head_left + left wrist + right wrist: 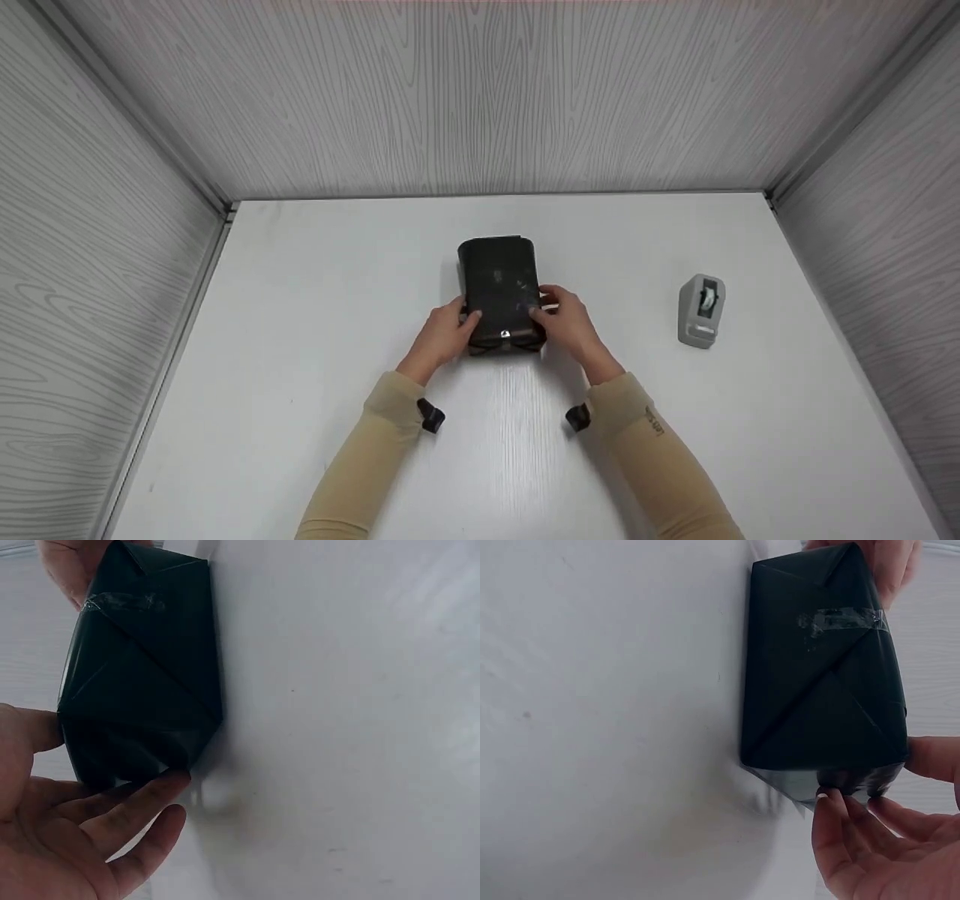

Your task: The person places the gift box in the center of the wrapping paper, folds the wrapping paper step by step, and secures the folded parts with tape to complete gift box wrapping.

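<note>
A box wrapped in black paper (499,281) is on the white table. Its near end, with folded triangular flaps and a strip of clear tape (847,619), faces the wrists. My left hand (442,335) grips the left side near the front, thumb on the top edge and fingers along the side. Opposite it, my right hand (570,324) holds the right side in the same way. In the left wrist view, the left fingers (124,814) reach along the side of the box; the right fingers (836,836) do likewise in the right wrist view.
To the right on the table (780,420) stands a grey tape dispenser (701,311) with a roll in it. Wood-grain panels (480,97) enclose the table at the back and on both sides.
</note>
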The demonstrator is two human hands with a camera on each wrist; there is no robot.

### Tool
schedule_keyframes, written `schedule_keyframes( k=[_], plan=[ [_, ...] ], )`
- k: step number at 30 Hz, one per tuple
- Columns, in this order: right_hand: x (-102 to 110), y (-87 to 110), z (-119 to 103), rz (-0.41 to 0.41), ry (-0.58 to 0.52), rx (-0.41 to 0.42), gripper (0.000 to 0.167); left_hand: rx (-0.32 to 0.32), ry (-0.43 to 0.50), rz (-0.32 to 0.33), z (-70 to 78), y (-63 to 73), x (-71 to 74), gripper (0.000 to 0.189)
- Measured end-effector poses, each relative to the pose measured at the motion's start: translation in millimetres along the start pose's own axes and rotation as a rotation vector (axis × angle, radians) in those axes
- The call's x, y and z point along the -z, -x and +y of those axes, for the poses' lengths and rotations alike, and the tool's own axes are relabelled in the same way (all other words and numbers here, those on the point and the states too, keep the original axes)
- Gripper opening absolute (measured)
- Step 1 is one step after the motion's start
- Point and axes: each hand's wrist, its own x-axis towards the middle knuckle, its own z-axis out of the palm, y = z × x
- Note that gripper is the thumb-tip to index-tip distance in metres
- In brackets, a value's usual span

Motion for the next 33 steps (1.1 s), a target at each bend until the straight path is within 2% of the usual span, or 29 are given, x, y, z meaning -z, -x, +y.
schedule_keyframes(
  k=[4,9,12,18,20,25,30,33],
  plan=[
    [1.6,3.9,-1.0,0.025,-0.053,0.020,0.055,-0.020,0.043,0.016,1.7,1.9,1.0,0.056],
    [4.0,9.8,-0.5,0.081,-0.119,0.097,0.055,-0.091,0.138,0.073,6.3,8.1,3.3,0.051],
    [5.1,14.8,1.0,0.109,-0.168,0.154,0.049,-0.121,0.127,0.104,9.3,12.2,3.9,0.049],
    [5.3,23.0,7.2,0.104,-0.304,0.224,0.040,-0.174,0.071,0.191,11.3,18.3,2.6,0.039],
    [4.9,24.5,9.5,0.102,-0.330,0.223,0.039,-0.196,0.076,0.218,10.3,20.0,1.2,0.033],
    [9.3,42.1,-6.6,0.102,-0.342,0.199,0.032,-0.233,0.089,0.250,9.0,23.8,-2.6,0.026],
    [12.6,50.7,-12.7,0.090,-0.336,0.195,0.033,-0.240,0.104,0.255,9.0,28.9,-4.3,0.035],
    [12.5,52.6,-14.0,0.098,-0.339,0.236,0.038,-0.262,0.120,0.276,9.7,32.5,-4.9,0.043]
  ],
)
